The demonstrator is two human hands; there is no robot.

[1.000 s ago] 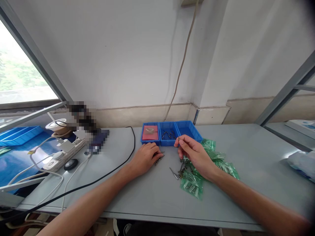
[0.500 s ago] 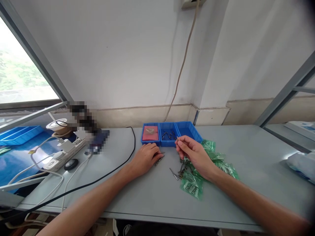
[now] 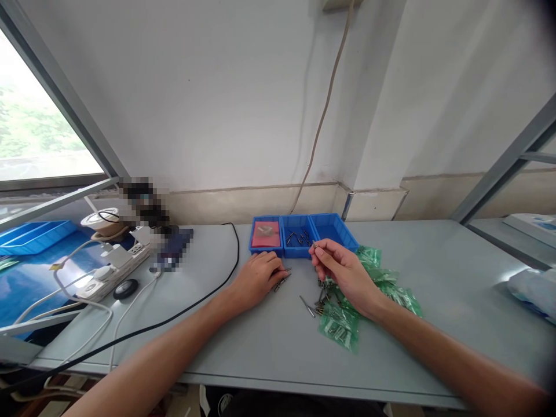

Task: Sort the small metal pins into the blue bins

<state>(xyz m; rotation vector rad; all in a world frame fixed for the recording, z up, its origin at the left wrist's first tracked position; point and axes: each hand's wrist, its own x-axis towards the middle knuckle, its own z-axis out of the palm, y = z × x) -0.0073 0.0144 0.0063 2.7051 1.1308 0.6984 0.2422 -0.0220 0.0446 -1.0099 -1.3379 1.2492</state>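
Observation:
My left hand [image 3: 259, 277] rests on the grey table with its fingers curled together. Slim metal pins [image 3: 282, 282] stick out from its thumb and fingertips. Raised over the right side of the pile, my right hand [image 3: 336, 265] pinches a small metal pin [image 3: 314, 246], mostly covered by the fingers. Below that hand lie several loose metal pins [image 3: 307, 306] and green plastic bags [image 3: 340, 327] with metal parts inside. Behind both hands stands a blue three-part bin [image 3: 299, 252]; its middle compartment contains several dark pins, and a red packet [image 3: 266, 233] lies in the left one.
A black cable [image 3: 191, 310] crosses the table on the left. Farther left are a power strip [image 3: 113, 275] with plugs, a round black object [image 3: 125, 289], a lidded cup [image 3: 99, 220] and a blue tray [image 3: 37, 237]. A plastic-wrapped bundle [image 3: 532, 292] lies at the right edge.

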